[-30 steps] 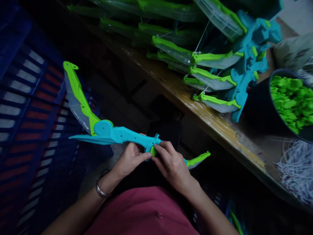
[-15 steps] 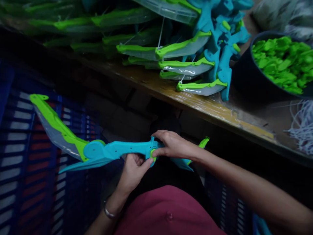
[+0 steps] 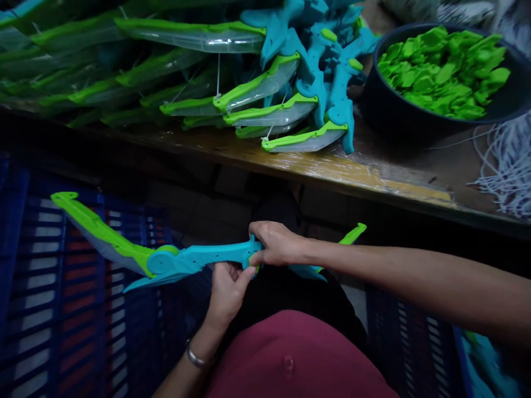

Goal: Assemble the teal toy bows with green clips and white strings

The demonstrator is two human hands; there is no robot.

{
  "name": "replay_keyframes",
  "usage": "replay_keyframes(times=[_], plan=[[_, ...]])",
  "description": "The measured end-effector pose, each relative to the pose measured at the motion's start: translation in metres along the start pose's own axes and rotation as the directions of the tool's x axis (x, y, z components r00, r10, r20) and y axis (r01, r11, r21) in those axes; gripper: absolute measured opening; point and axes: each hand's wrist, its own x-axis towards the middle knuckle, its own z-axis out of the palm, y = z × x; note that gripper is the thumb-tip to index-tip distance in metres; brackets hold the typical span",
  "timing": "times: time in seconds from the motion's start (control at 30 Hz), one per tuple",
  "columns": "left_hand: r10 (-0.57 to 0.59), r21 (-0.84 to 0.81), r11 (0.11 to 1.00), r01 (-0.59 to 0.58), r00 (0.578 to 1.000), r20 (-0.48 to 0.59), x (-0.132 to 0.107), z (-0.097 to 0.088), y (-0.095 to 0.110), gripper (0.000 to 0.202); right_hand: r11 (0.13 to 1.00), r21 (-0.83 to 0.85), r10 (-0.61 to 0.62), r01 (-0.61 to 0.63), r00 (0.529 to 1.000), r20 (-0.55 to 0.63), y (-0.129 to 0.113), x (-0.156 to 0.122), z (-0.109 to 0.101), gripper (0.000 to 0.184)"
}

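Note:
A toy bow (image 3: pixel 215 253) with a turquoise grip and lime-green limbs lies sideways across my lap, held in both hands. My left hand (image 3: pixel 229 290) is closed on the underside of its middle, the thumb pressing near a small lime-green piece (image 3: pixel 253 260). From above, my right hand (image 3: pixel 276 243) wraps around the grip just right of that piece, its thumb also against it. The piece is mostly covered by my thumbs. My right forearm hides part of the bow's right limb (image 3: pixel 353 234).
On the wooden table (image 3: pixel 373 177) lies a pile of similar bows (image 3: pixel 307 141). A dark bowl (image 3: pixel 373 91) of lime-green plastic pieces and a bundle of white strings (image 3: pixel 508 171) are at the right. Blue crates (image 3: pixel 62 309) flank me; the right one holds turquoise parts (image 3: pixel 489 359).
The view has turned, so the table, bow pile and bowl appear further left. The bow is slightly more level. Both hands keep their hold, and my thumbs cover more of the green piece.

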Motion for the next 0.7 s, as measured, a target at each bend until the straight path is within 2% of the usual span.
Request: replay_keyframes(times=[0.13,0.37,0.53,0.7], plan=[[0.007,0.02,1.0,-0.007,1.0,-0.009,0.002,0.0,-0.001,0.038,1.0,0.004,-0.018,0.019,0.998,-0.061,0.003,-0.004,0.005,0.038],[-0.006,-0.001,1.0,0.006,0.996,0.094,0.004,-0.008,0.011,0.05,0.999,0.038,0.02,-0.016,0.994,-0.106,0.003,-0.008,0.001,0.044],[-0.047,-0.039,0.998,0.054,0.986,0.162,-0.003,-0.014,0.019,0.048,0.995,0.084,0.065,-0.061,0.996,-0.053,-0.007,-0.01,-0.005,0.044],[-0.213,-0.046,0.971,0.234,0.939,0.268,-0.001,-0.02,0.037,0.044,0.965,0.218,0.133,-0.147,0.988,0.078,-0.013,-0.003,-0.011,0.033]])
